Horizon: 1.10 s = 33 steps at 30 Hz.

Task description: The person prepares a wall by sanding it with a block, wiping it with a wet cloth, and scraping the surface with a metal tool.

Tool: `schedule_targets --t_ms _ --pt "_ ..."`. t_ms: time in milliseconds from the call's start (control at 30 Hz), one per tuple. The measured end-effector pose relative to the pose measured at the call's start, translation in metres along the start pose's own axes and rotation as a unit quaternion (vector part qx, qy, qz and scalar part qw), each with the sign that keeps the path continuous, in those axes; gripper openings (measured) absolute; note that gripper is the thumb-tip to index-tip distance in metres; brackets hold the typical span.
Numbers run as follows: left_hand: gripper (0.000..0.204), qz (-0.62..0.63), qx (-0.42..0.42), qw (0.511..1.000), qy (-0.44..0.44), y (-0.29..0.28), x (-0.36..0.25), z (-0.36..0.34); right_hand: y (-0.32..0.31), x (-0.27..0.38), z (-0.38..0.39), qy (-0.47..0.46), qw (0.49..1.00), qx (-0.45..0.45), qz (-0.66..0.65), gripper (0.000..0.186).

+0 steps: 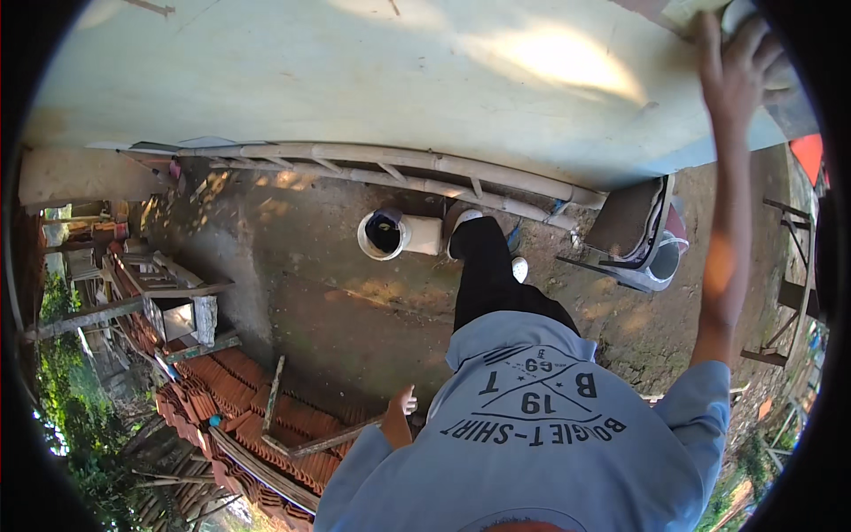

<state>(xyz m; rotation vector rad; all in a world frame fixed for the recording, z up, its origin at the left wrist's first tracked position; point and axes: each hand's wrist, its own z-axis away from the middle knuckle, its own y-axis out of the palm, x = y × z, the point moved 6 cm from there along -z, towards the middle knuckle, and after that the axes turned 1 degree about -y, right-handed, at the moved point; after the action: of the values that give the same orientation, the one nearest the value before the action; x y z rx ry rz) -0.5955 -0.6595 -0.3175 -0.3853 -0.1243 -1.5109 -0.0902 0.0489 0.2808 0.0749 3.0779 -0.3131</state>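
My right arm reaches up to the pale, light-green wall (pixel 355 80). High at the far right, my right hand (pixel 736 75) is pressed near the wall's edge, its fingers bent around a pale, rounded thing (pixel 737 16) that I cannot make out. My left hand (pixel 403 406) hangs low beside my body with its fingers curled in. Part of it is hidden behind my shirt, and nothing shows in it.
A bamboo ladder (pixel 390 168) lies along the wall's foot. Close to my feet stands a white bucket (pixel 383 236) with dark contents, beside a pale block (pixel 424 235). To the right are a dark chair (pixel 631 222) and a grey bucket (pixel 663 260). Red roof tiles (pixel 239 381) fill the lower left.
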Motion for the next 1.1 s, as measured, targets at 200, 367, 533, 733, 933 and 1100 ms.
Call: schedule_targets --t_ms 200,367,533,733,933,1100 --pt "0.060 -0.051 0.027 0.993 0.098 0.048 -0.098 -0.004 0.027 0.003 0.074 0.030 0.984 0.162 -0.063 0.077" --pt "0.054 -0.053 -0.053 0.954 0.290 0.009 -0.269 0.066 -0.018 -0.021 -0.093 0.045 0.996 0.038 -0.063 0.067" --pt "0.053 -0.049 -0.091 0.851 0.515 -0.059 -0.383 0.172 -0.058 -0.006 -0.182 0.027 0.997 -0.009 -0.076 0.055" --pt "0.049 -0.015 -0.140 0.795 0.590 -0.087 -0.383 0.169 -0.012 0.009 0.000 0.043 0.983 0.158 -0.082 0.052" --pt "0.043 0.010 -0.154 0.862 0.483 -0.041 -0.196 0.110 -0.014 0.034 0.418 0.322 0.554 0.680 -0.355 0.040" --pt "0.043 -0.090 -0.179 0.933 0.298 0.017 -0.027 0.072 -0.039 0.054 0.487 0.444 0.385 0.683 -0.434 0.040"
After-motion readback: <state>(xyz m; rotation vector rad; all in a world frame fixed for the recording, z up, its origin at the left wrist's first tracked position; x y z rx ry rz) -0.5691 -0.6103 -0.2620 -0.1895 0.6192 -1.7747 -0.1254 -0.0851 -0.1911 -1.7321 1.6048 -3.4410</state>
